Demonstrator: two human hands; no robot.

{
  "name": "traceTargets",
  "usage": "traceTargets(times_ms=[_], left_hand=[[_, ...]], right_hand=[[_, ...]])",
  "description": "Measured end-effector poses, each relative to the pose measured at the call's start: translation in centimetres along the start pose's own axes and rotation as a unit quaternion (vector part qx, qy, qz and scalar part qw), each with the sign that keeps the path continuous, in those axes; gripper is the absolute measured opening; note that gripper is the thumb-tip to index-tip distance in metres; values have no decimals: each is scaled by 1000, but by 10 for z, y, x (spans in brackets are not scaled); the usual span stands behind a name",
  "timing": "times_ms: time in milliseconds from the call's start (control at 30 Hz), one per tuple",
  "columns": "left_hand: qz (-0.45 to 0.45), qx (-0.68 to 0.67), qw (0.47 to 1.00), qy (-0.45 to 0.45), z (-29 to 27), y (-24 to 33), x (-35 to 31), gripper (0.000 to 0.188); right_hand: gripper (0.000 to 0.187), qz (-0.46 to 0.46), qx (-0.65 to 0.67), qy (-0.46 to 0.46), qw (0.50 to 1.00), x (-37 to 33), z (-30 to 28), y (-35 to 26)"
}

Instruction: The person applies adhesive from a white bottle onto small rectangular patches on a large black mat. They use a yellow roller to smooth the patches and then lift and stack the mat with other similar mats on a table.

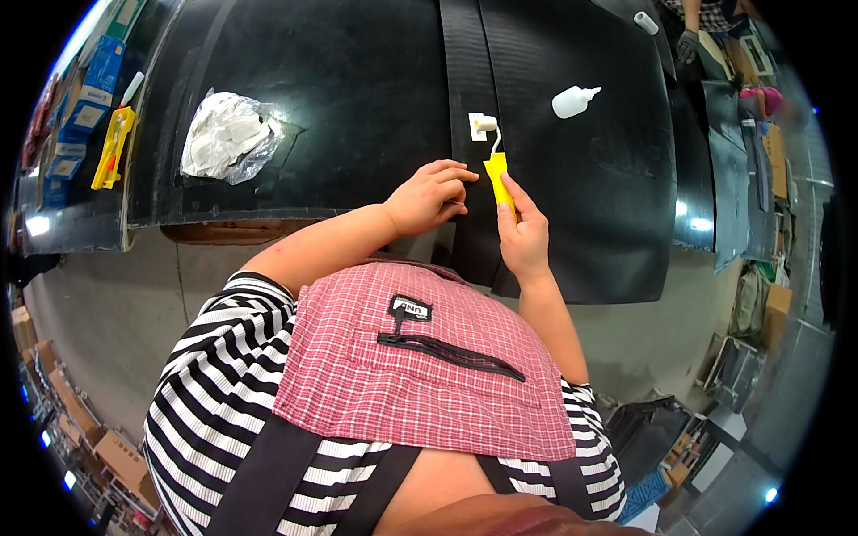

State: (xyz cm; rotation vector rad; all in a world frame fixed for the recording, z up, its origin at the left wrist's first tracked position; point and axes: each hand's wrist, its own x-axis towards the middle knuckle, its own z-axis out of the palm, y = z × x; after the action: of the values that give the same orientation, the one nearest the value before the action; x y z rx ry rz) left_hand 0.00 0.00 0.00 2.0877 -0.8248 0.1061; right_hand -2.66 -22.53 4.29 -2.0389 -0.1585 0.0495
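My right hand (pixel 525 237) grips the yellow handle of a small seam roller (pixel 501 179). Its pale roller head, on a bent metal rod, sits over a small white patch (pixel 474 134) on a long black rubber strip (pixel 467 67). I cannot tell whether the head presses on it. My left hand (pixel 435 196) is beside the roller handle, low over the black sheet (pixel 357 107). Its index finger stretches toward the strip while the lower fingers bend loosely; nothing shows in it. To the right of the roller lies a white squeeze bottle (pixel 572 102) with a narrow nozzle.
A clear plastic bag of white pieces (pixel 228 138) lies on the sheet at the left. Past it, a yellow tray (pixel 113 147) stands near the left edge. A white roll (pixel 645 22) lies at the far right. Beyond, another person's gloved hand (pixel 687 46) shows.
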Motion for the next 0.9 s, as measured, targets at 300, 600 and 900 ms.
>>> traceTargets(times_ms=[300,600,900], left_hand=[[-1,-8,1000,5,6,1,-1,17],[1,-6,1000,11,5,1,-4,18],[5,12,1000,29,4,3,-3,17]], right_hand=[[40,48,-123,-32,991,20,-3,-31],[41,95,-267,-67,957,49,10,-71],[41,6,-206,-20,978,17,-2,-73]])
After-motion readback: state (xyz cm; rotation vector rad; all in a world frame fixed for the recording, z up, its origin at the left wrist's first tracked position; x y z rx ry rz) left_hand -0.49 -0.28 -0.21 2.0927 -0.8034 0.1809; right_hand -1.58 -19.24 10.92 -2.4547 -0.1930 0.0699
